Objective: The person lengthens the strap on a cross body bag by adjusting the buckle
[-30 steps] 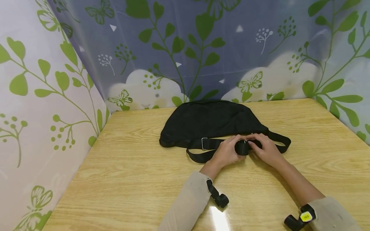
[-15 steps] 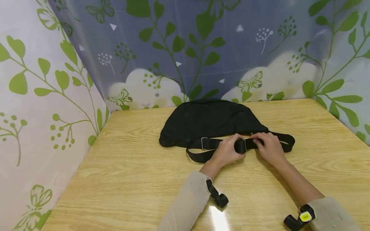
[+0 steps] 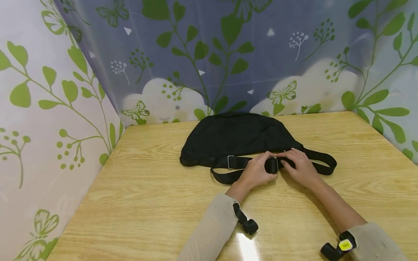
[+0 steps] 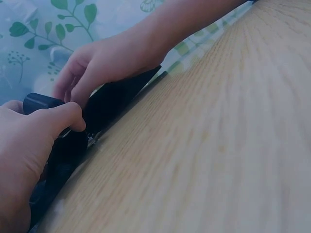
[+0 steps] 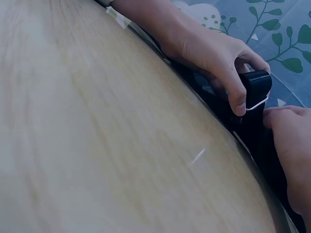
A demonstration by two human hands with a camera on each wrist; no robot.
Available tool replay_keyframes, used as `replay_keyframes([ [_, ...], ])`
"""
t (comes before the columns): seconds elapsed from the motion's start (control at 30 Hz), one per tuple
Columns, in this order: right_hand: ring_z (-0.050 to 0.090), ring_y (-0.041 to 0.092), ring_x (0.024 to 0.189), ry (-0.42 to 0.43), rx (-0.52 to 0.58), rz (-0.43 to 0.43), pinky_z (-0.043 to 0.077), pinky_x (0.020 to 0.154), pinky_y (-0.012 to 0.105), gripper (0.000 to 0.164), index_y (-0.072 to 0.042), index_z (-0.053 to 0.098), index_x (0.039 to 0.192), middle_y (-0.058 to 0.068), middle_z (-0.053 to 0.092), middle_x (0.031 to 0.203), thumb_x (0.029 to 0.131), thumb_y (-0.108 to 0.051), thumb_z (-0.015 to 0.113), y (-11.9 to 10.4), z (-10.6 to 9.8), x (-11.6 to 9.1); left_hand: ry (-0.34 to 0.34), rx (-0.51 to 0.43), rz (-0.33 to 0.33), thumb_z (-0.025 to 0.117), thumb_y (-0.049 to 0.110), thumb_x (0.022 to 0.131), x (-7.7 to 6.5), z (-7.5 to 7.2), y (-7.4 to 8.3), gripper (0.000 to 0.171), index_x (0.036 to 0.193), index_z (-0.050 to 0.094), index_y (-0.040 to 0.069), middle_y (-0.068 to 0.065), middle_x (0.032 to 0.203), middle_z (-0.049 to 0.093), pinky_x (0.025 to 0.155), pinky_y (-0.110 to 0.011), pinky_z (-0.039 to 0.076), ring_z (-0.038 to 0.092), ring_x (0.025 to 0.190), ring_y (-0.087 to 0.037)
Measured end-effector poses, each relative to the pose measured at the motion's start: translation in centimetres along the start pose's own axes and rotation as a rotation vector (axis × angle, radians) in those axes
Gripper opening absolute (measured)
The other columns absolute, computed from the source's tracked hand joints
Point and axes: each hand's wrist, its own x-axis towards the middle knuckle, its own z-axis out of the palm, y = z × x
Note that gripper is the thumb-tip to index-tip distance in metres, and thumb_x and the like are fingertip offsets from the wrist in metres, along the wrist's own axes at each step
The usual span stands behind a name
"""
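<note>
A black waist bag [image 3: 238, 134] lies on the table, its webbing strap along its near side. My left hand [image 3: 256, 170] pinches a raised fold of the strap [image 3: 271, 165] between thumb and fingers, right at a metal slider buckle [image 3: 277, 165]. In the right wrist view the buckle's silver bar [image 5: 257, 104] crosses the strap just below that fold. Just right of the buckle, my right hand [image 3: 302, 166] pinches the strap with thumb and fingertips. Its fingertips are partly hidden in the left wrist view, where the fold [image 4: 41, 102] stands up behind my left thumb.
A second metal ring [image 3: 229, 162] sits on the strap to the left. One slack strap loop [image 3: 226, 177] lies below it, another loop [image 3: 332, 163] sticks out at right. The wooden table [image 3: 147, 203] meets a patterned curtain [image 3: 183, 47] behind the bag.
My right hand moves right along the strap, then back beside the buckle. The right-hand strap loop reaches farther right, and the fold at my left hand looks smaller. My left hand stays nearly still.
</note>
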Motion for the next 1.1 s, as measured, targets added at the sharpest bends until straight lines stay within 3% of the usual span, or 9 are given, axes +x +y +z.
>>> replay_keyframes([
  [0.17,0.055,0.021,0.086,0.019,0.090,-0.003,0.039,0.078,0.033,0.027,-0.003,0.067,0.098,0.003,0.062,0.091,0.075,0.009,0.069,0.00,0.16,-0.08,0.006,0.004,0.008,0.076,0.020,0.074,-0.02,0.13,-0.02,0.049,0.116,0.050,0.016,0.001,0.106,0.058,0.063,-0.012,0.039,0.052,0.078,-0.005],
  [0.4,0.054,0.021,0.076,0.087,0.085,0.016,0.037,0.070,0.030,0.024,-0.001,0.068,0.084,0.002,0.059,0.078,0.067,0.015,0.072,0.14,0.43,-0.05,0.006,-0.011,-0.012,0.077,0.020,0.074,0.00,0.28,-0.01,0.049,0.115,0.050,0.015,0.000,0.102,0.058,0.059,-0.012,0.039,0.051,0.073,-0.004],
  [0.53,0.052,0.024,0.072,0.110,0.007,0.040,0.036,0.066,0.034,0.020,-0.002,0.069,0.080,0.005,0.059,0.076,0.066,0.012,0.073,0.13,0.42,-0.10,0.005,-0.022,-0.025,0.075,0.019,0.074,0.04,0.33,-0.09,0.048,0.115,0.050,0.015,0.000,0.099,0.059,0.059,-0.012,0.040,0.052,0.072,-0.004],
  [0.77,0.051,0.027,0.068,0.142,-0.169,0.152,0.032,0.061,0.040,0.015,-0.007,0.070,0.078,0.006,0.060,0.075,0.068,0.004,0.076,-0.08,0.09,-0.34,0.003,-0.034,-0.046,0.074,0.020,0.075,-0.06,0.17,0.00,0.046,0.114,0.050,0.015,0.001,0.093,0.058,0.056,-0.012,0.040,0.051,0.068,-0.004],
  [1.1,0.049,0.031,0.066,0.159,-0.267,0.270,0.032,0.061,0.044,0.011,-0.008,0.072,0.078,0.009,0.062,0.075,0.071,-0.001,0.075,-0.26,-0.40,-0.43,0.018,-0.024,-0.037,0.074,0.021,0.074,0.02,0.06,0.15,0.045,0.112,0.052,0.014,0.002,0.093,0.060,0.060,-0.012,0.039,0.051,0.070,-0.004],
])
